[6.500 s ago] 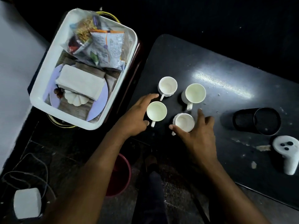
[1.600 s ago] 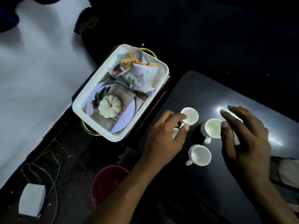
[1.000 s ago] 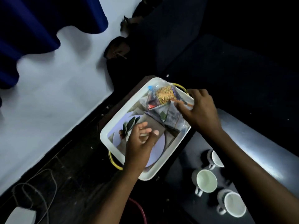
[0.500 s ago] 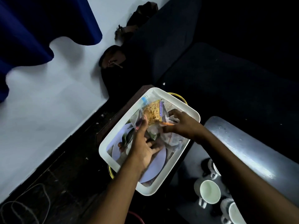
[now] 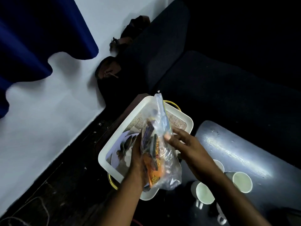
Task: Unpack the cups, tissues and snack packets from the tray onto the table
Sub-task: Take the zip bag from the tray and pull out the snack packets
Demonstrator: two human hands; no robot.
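Dim room. Pale wall point(image 5: 48, 111) on the left, blue curtain point(image 5: 32, 38) hanging at upper left, dark floor point(image 5: 65, 185) below with a thin cable point(image 5: 44, 207) trailing across it. Dark upholstered seat point(image 5: 211, 79) fills the upper right; a brown bundle point(image 5: 110, 70), too dark to identify, lies against the wall beside it.

White rectangular tray point(image 5: 187, 118) at centre frame, woven liner point(image 5: 140, 119) showing at its far end, a pale round plate point(image 5: 117, 159) lying in its near part. A yellow ring point(image 5: 112, 181) shows under the tray's near and far edges.

Clear plastic bag of snack packets point(image 5: 162, 154) is lifted above the tray, standing roughly upright, its top edge over the tray's far rim. Orange and dark wrappers visible through the plastic. Left hand point(image 5: 138, 162) wraps the bag's left side near the bottom, fingers closed round it. Right hand point(image 5: 185, 145) meets the bag's right side higher up, thumb pressed on the plastic, fingers spread loosely behind; whether they clamp the bag cannot be told.

Dark glossy table point(image 5: 244, 152) to the right of the tray, light glare across it. White cups stand on it near the right forearm: one point(image 5: 204, 190) just below the bag, one point(image 5: 241, 181) further right, a third point(image 5: 219, 164) partly hidden behind the forearm. A cup handle point(image 5: 220, 217) shows at the lower edge; its cup is out of sight.
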